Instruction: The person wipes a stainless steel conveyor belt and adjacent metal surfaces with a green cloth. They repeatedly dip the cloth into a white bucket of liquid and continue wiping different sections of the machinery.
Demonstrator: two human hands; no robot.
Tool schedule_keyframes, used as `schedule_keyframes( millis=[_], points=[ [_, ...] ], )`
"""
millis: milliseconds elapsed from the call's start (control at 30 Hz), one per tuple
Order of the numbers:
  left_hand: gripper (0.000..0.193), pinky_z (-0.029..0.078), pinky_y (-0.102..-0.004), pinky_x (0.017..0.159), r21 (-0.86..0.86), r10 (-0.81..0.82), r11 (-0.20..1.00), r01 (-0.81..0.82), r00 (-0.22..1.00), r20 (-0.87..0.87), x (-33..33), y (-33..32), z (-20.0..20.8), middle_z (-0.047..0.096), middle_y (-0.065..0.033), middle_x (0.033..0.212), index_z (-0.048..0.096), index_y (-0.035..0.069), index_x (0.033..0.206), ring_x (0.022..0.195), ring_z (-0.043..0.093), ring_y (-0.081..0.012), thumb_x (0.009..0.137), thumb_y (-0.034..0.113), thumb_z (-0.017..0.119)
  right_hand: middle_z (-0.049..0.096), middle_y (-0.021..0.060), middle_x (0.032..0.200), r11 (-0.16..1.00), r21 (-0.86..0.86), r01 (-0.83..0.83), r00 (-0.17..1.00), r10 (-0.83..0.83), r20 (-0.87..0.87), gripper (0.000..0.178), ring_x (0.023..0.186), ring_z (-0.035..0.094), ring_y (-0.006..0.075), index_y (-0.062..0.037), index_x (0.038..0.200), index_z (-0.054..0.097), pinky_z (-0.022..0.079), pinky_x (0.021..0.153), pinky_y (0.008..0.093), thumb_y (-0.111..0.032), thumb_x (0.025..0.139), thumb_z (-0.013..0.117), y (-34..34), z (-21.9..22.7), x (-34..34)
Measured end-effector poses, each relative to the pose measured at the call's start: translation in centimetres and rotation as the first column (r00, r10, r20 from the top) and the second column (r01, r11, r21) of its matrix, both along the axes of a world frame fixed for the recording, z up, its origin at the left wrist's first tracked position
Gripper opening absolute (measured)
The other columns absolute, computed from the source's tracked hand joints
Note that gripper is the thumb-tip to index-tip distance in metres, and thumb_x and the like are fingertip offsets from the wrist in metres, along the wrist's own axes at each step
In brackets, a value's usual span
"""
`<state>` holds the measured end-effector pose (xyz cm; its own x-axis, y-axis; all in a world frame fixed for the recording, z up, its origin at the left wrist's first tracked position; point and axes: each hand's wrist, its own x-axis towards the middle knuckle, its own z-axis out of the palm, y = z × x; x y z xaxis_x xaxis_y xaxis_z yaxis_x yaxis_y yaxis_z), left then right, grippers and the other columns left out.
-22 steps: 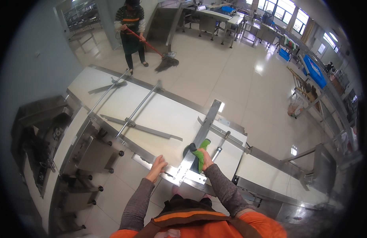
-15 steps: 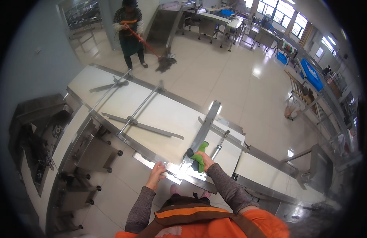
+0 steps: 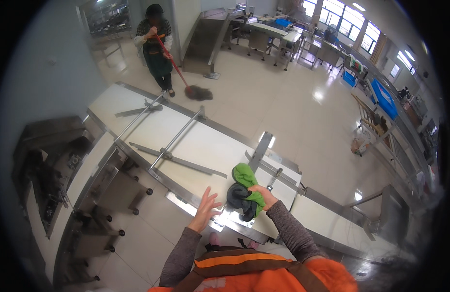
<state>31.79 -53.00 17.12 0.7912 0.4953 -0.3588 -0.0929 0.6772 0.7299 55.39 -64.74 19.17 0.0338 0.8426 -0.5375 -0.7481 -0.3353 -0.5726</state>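
Right hand — grip clamped on a green-and-grey cloth; left hand, grip apart, near it — whether cloth touches the metal bar is hard to tell.

Matt cloth — smooth metal bar

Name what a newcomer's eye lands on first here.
First, the green-and-dark cloth bunched in the right hand's grip, just below centre. Then the co-worker at upper left, holding a red-handled mop. Last, the bright blue bin at upper right.
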Motion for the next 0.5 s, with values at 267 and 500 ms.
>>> schedule_keyframes(
  millis=[267,500],
  points=[
    [0.031,0.054,-0.0328,0.085,-0.053,-0.022,0.998,0.02,0.999,-0.035,6.5,3.0,-1.8,0.056,-0.0152,0.121,0.048,-0.003,0.124,0.106,0.061,-0.0215,0.095,0.005,0.048,0.056,0.0148,0.123,0.989,0.145,-0.037,0.993,0.021,0.112,0.048,0.106,0.061,0.0215,0.0002,0.132,0.046,0.055,0.087,0.0333,-0.027,0.094,0.059,2.4,-2.9,0.7],
    [0.034,0.045,-0.0495,0.084,0.931,0.174,0.145,0.334,0.918,-0.356,5.7,-2.3,-5.3,0.048,-0.0238,0.11,0.05,0.002,0.108,0.102,0.05,-0.0425,0.079,0.008,0.066,0.036,0.0242,0.143,0.959,-0.025,-0.282,-0.411,-0.097,0.906,0.063,0.114,0.046,0.046,-0.0091,0.138,0.047,0.045,0.097,0.0467,-0.012,0.079,0.067,0.1,-5.1,-4.2]
  ],
)
